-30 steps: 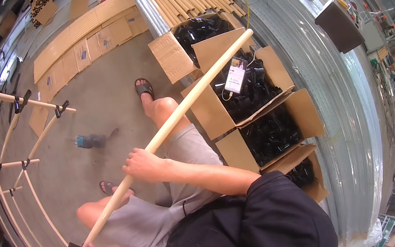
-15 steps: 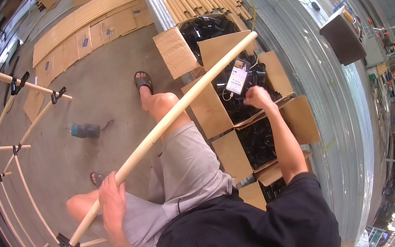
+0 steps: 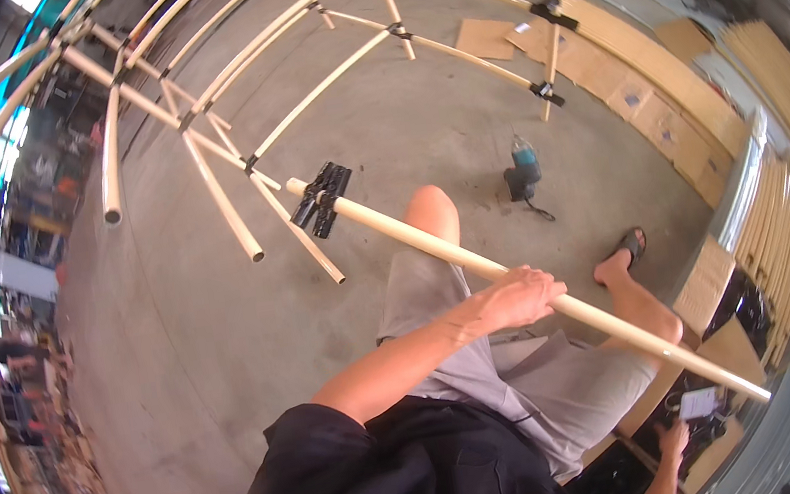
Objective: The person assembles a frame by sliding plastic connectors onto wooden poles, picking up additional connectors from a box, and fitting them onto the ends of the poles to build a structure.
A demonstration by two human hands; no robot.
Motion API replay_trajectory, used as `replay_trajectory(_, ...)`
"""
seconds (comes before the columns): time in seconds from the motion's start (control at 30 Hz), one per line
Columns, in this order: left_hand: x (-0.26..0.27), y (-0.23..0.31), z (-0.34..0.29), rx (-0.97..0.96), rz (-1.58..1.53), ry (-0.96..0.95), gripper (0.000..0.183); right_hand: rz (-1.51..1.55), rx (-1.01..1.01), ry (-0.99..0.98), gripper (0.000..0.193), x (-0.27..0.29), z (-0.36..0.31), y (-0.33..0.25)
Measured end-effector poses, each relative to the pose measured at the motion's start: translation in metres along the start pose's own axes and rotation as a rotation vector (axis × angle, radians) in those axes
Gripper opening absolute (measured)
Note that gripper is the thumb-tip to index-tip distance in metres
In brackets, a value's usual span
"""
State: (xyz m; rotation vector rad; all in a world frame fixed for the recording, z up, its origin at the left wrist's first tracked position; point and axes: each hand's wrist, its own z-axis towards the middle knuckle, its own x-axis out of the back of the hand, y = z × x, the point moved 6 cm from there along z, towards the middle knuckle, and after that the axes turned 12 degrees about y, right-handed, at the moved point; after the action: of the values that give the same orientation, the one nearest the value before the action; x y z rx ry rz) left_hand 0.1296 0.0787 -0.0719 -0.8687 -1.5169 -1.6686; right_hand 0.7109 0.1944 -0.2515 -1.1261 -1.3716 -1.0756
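Note:
My left hand (image 3: pixel 522 299) is wrapped round a long cream-coloured pipe (image 3: pixel 414 236), which slants across my lap from upper left to lower right. Black joint fittings (image 3: pixel 323 199) are clustered near the pipe's upper left end. Down at the lower right, my right hand (image 3: pixel 675 440) is at an open cardboard box of black parts. Its fingers look curled; whatever lies in them is too small to make out. Just above that hand, a phone (image 3: pixel 697 404) with a lit screen rests on the black parts.
A frame of cream pipes (image 3: pixel 259 34) with black joints stands ahead and to the left. On the floor lies a teal-and-black power tool (image 3: pixel 525 172). Flattened cardboard (image 3: pixel 637 97) and a stack of pipes (image 3: pixel 786 237) are at the right. My sandalled foot (image 3: pixel 623 255) is beside the boxes.
The view has swung left, bringing the pipe frame into sight and shifting the boxes to the lower right. My left hand still grips the pipe; my right hand remains by the box.

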Motion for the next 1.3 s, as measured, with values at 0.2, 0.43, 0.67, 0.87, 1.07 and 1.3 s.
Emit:
replay_trajectory(0.2,-0.011,0.006,0.0,0.021,0.003,0.028,0.023,0.081,-0.099,0.084,0.062,0.03,-0.012,0.016)
replay_trajectory(0.43,-0.012,0.015,0.001,-0.011,0.06,0.182,0.021,0.577,-0.035,0.053,0.024,0.026,-0.018,0.029)
replay_trajectory(0.67,-0.002,0.031,-0.022,0.017,0.038,0.365,0.031,1.055,-0.771,-0.027,0.063,0.001,-0.038,0.063)
replay_trajectory(0.87,0.01,0.035,-0.032,0.034,0.058,0.345,0.04,1.151,-0.96,-0.045,0.058,-0.006,-0.066,0.078)
replay_trajectory(1.07,0.016,0.031,-0.023,0.047,0.044,0.343,0.041,1.164,-0.946,-0.131,0.037,0.009,-0.088,0.098)
replay_trajectory(1.3,0.015,0.029,-0.016,0.058,0.123,0.33,0.039,1.261,-1.287,-0.088,0.112,0.04,-0.073,0.057)
